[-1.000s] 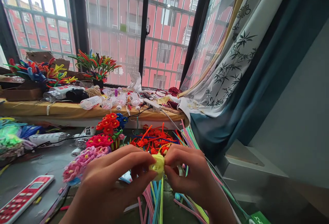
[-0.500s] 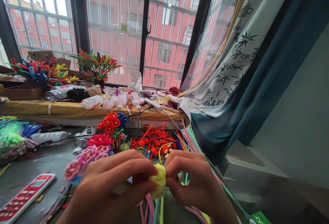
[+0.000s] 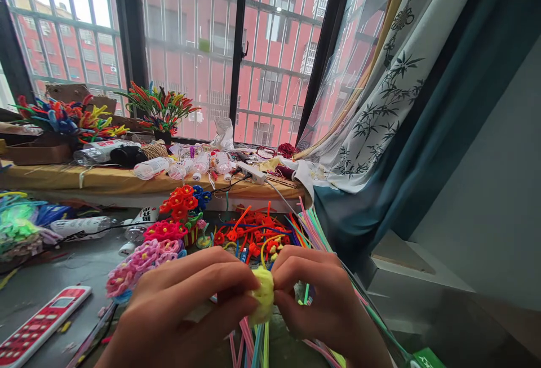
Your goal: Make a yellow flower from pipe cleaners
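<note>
Between my hands is a small fuzzy yellow pipe-cleaner piece, bent into a rounded clump. My left hand pinches it from the left with thumb and fingers. From the other side, my right hand presses its thumb and fingertips together at the piece's right edge. Its far side is hidden by my fingers. Beneath it lie loose pink, blue and yellow pipe cleaners. Just left of my left hand are pink pipe-cleaner flowers.
Red pipe-cleaner flowers lie heaped beyond my hands. A long bundle of pastel pipe cleaners runs along the right. A red and white remote-like device rests at left. Plastic bottles crowd the window ledge.
The yellow piece has turned slightly in my fingers. Both hands keep nearly the same place and grip.
</note>
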Demonstrator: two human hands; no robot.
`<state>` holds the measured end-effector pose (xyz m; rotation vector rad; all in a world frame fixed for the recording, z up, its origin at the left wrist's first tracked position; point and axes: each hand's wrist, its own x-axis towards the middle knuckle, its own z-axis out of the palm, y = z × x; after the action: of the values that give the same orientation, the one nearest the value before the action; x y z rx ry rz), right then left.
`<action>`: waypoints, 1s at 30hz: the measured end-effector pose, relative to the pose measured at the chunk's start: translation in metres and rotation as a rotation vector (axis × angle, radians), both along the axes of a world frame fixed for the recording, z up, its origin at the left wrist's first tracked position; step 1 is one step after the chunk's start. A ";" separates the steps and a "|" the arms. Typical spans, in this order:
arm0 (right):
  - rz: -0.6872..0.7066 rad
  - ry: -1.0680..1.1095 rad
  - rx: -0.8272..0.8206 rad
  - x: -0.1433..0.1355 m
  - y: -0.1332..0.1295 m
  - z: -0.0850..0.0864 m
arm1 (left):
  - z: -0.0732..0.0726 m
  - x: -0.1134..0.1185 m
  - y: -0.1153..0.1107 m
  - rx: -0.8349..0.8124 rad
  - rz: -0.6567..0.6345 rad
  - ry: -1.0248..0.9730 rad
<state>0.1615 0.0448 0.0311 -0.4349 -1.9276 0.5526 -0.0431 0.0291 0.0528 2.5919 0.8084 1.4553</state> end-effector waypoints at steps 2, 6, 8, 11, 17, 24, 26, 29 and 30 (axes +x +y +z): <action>-0.042 -0.005 0.034 0.000 -0.001 0.001 | -0.001 0.001 0.001 -0.042 0.013 -0.087; -0.159 -0.045 0.133 0.000 -0.003 0.005 | -0.002 0.006 0.000 -0.224 0.083 -0.241; -0.207 -0.080 0.179 0.000 -0.003 0.005 | -0.003 0.007 -0.003 -0.341 0.127 -0.212; -0.265 -0.132 0.243 0.001 -0.003 0.005 | -0.005 0.006 -0.007 -0.386 0.173 -0.127; -0.338 -0.174 0.312 0.001 -0.003 0.005 | -0.005 0.007 -0.004 -0.274 0.139 -0.020; -0.343 -0.175 0.288 0.003 -0.001 0.005 | -0.003 0.015 -0.002 -0.336 0.178 -0.038; -0.343 -0.180 0.286 0.003 0.000 0.005 | -0.002 0.016 -0.002 -0.319 0.198 -0.013; -0.350 -0.187 0.293 0.004 0.000 0.004 | -0.001 0.016 -0.001 -0.258 0.219 0.013; -0.352 -0.189 0.290 0.004 0.000 0.004 | -0.001 0.016 0.000 -0.234 0.215 0.020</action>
<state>0.1657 0.0452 0.0346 -0.6371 -2.0104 0.0016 -0.0272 0.0290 0.0517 2.4099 1.2128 1.2915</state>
